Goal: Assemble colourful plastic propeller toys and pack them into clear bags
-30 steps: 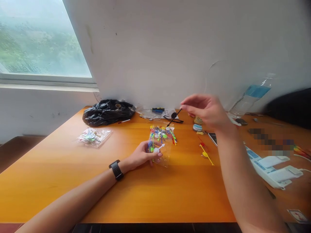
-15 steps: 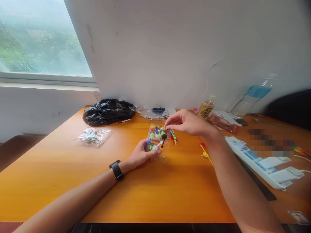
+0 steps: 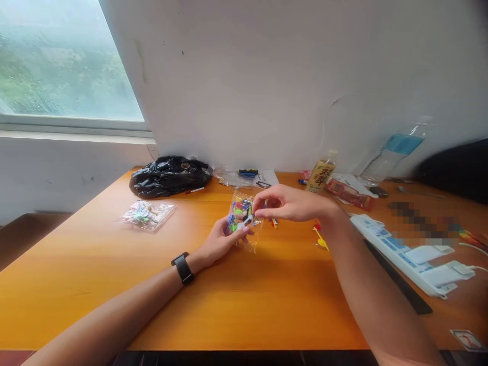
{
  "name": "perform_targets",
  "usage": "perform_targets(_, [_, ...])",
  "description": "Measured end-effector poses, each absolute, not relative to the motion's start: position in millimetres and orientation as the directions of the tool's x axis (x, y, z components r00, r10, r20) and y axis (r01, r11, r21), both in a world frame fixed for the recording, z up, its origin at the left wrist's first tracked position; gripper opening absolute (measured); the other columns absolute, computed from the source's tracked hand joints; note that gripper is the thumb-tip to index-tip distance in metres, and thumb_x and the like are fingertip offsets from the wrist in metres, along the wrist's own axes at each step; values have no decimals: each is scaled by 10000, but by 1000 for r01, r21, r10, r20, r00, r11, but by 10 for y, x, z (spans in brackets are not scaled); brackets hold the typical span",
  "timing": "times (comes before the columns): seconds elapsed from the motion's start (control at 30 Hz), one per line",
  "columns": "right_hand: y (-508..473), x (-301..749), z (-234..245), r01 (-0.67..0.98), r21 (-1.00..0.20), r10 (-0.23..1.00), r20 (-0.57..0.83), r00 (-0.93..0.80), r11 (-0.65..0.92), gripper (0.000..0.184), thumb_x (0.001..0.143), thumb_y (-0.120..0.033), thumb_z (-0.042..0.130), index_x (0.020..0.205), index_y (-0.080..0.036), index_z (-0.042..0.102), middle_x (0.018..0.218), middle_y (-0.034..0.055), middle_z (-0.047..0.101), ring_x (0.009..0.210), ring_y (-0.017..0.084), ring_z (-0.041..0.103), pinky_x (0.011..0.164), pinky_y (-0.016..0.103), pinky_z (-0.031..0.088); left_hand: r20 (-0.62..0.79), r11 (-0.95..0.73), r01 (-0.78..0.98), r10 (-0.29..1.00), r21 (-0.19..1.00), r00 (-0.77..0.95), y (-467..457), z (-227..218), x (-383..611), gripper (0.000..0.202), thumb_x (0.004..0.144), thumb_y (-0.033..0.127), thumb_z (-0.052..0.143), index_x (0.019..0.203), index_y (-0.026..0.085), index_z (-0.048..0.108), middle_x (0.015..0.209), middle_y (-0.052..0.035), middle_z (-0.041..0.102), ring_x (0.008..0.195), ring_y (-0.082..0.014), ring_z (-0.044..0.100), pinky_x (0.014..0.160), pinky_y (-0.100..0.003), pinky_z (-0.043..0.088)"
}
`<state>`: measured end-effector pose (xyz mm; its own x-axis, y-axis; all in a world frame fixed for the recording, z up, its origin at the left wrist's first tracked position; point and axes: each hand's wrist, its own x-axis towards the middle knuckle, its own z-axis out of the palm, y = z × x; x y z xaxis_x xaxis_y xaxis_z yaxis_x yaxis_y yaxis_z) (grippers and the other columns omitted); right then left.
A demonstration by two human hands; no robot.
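Observation:
A small clear plastic bag [image 3: 240, 211] full of colourful plastic picks is lifted a little off the orange table [image 3: 114, 284]. My left hand [image 3: 221, 239], a black watch on its wrist, is closed on the bag's lower edge together with a white pick [image 3: 246, 222]. My right hand [image 3: 285, 203] pinches at the bag's right side, fingers together; the black pick is hidden among them. A yellow pick [image 3: 322, 241] and a red pick lie loose on the table to the right of the bag.
A second clear bag of picks [image 3: 147, 213] lies at the left. A black plastic bag [image 3: 168, 175] sits at the back by the wall. A drink carton [image 3: 320, 175], a snack packet [image 3: 348, 193], a water bottle [image 3: 392, 152] and a white power strip [image 3: 412, 251] stand at the right.
My right hand came down from the right with a black pick to the bag and now pinches at it. My left hand raised the bag slightly off the table.

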<state>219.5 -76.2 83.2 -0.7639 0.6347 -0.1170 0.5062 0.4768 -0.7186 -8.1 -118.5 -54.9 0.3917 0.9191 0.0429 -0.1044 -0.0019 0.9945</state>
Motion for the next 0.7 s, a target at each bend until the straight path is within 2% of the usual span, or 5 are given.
perform_targets(0.1, [-756, 2166, 785, 521, -712, 676, -88, -732, 471, 265, 971, -434, 654, 1023, -191, 746, 836, 40, 720, 724, 165, 669, 635, 259, 527, 66, -12, -129, 905, 992, 421, -1188, -529, -89, 557, 844, 530, 832, 1197, 122, 691, 1033, -117, 755, 801, -170, 692, 742, -288, 562])
perform_targets(0.27, [-768, 2129, 761, 508, -728, 723, -26, -691, 460, 369, 950, -421, 688, 1265, -229, 688, 881, 34, 737, 676, 154, 651, 610, 261, 516, 42, 14, -122, 892, 992, 449, -1199, -519, -97, 488, 865, 532, 809, 1092, 111, 711, 984, -114, 747, 800, -187, 699, 734, -297, 554])
perform_targets(0.37, [-768, 2117, 762, 521, -681, 688, -35, -725, 515, 275, 960, -398, 670, 1156, -221, 746, 923, 42, 746, 693, 145, 635, 604, 249, 482, 59, -1, -127, 887, 992, 457, -1202, -525, -97, 440, 875, 506, 806, 1019, 103, 704, 897, -85, 721, 763, -165, 671, 716, -277, 530])
perform_targets(0.5, [-760, 2085, 749, 525, -621, 650, -32, -759, 582, 181, 951, -330, 656, 1006, -194, 763, 883, 34, 734, 686, 136, 596, 589, 244, 429, 92, -15, -169, 882, 986, 461, -1209, -529, -96, 425, 803, 406, 890, 1049, 118, 697, 898, -41, 685, 774, -136, 629, 739, -254, 502])
perform_targets(0.7, [-759, 2067, 748, 498, -637, 613, -52, -789, 588, 170, 924, -241, 641, 1019, -186, 770, 905, 40, 757, 759, 154, 643, 633, 249, 435, 110, -59, -125, 882, 990, 458, -1220, -557, -89, 447, 829, 443, 862, 1096, 111, 726, 946, -75, 708, 815, -164, 634, 765, -278, 502])
